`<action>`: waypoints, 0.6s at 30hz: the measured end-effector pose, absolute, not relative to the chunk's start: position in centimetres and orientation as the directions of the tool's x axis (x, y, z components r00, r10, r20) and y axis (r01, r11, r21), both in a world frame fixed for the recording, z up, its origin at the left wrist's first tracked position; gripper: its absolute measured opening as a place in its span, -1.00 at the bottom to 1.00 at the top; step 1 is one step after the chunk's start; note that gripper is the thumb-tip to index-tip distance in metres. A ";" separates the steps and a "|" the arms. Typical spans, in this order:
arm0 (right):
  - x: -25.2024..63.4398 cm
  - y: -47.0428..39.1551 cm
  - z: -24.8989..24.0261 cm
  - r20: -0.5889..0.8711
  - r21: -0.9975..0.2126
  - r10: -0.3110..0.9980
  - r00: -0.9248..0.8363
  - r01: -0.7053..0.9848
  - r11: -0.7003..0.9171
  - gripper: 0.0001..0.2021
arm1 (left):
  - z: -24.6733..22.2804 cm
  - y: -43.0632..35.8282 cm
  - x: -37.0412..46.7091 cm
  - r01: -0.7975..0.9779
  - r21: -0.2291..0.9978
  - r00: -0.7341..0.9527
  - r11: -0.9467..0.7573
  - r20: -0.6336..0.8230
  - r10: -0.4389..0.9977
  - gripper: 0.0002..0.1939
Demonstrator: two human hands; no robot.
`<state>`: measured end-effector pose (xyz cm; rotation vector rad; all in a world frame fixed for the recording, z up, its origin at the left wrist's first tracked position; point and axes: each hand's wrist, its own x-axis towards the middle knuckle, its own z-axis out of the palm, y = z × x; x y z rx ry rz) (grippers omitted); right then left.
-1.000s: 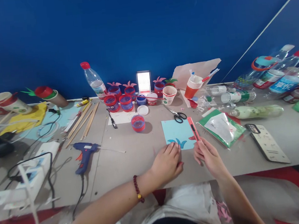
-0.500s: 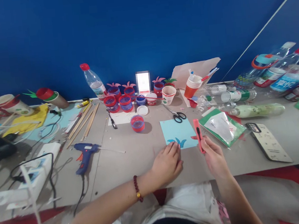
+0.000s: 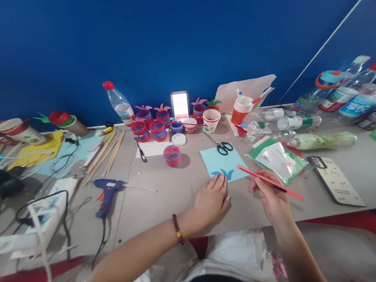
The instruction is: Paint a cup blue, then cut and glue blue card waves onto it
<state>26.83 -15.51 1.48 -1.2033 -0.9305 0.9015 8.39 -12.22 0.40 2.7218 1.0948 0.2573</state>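
Note:
My left hand (image 3: 213, 198) lies flat with its fingertips on the lower edge of a light blue paper sheet (image 3: 209, 159). A darker blue leaf-shaped cutout (image 3: 226, 174) lies on that sheet, partly under the fingers. In my right hand (image 3: 273, 199), just right of the sheet, is a long pink-red utility knife (image 3: 249, 170) with a black strip along it. It slants across the hand above the table. Black-handled scissors (image 3: 224, 148) rest at the sheet's top edge. A red and purple ring-shaped cup (image 3: 172, 156) stands to the left.
At left are a blue glue gun (image 3: 108, 197), wooden sticks (image 3: 111, 153) and a white power strip (image 3: 45, 216). Decorated cups (image 3: 158, 130) and a paper cup (image 3: 212, 121) line the back. A green packet (image 3: 279, 159), phone (image 3: 336, 182) and plastic bottles (image 3: 322, 140) lie at right.
The utility knife in my right hand has turned from upright to a slanting, nearly level position. My left hand stays on the paper. The view has shifted slightly.

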 end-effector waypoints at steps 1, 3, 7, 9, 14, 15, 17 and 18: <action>26.9 -15.6 1.5 0.098 -0.992 0.930 0.353 -0.045 0.122 -0.83 | 0.4 -12.1 8.7 0.676 0.235 0.703 -0.699 0.082 0.707 -0.44; 27.0 -15.7 1.5 0.090 -0.994 0.942 0.325 -0.034 0.107 -0.71 | 0.4 -12.0 9.4 0.699 0.208 0.685 -0.685 0.083 0.724 -0.44; 26.9 -15.8 1.8 0.026 -0.952 0.978 0.209 -0.293 0.088 -0.63 | 0.7 -11.5 10.0 0.701 0.170 0.684 -0.692 0.114 0.721 -0.56; 26.8 -15.9 2.0 -0.026 -0.916 0.979 0.201 -0.398 0.057 -0.67 | 1.1 -10.8 9.8 0.682 0.184 0.703 -0.708 0.106 0.704 -0.67; 26.1 -16.0 2.0 -0.141 -0.890 0.957 0.255 -0.456 -0.009 -0.50 | 1.3 -9.3 8.7 0.580 0.207 0.783 -0.788 0.125 0.609 -0.75; 25.9 -16.0 1.9 -0.158 -0.884 0.957 0.243 -0.467 -0.028 -0.51 | 1.2 -9.1 8.6 0.562 0.203 0.795 -0.801 0.133 0.592 -0.74; 25.6 -15.9 1.7 -0.175 -0.878 0.957 0.231 -0.476 -0.045 -0.60 | 0.8 -9.0 8.4 0.540 0.196 0.808 -0.819 0.151 0.569 -0.71; 25.5 -15.8 1.5 -0.173 -0.880 0.956 0.235 -0.473 -0.043 -0.65 | 0.5 -8.9 8.3 0.531 0.197 0.812 -0.824 0.162 0.561 -0.69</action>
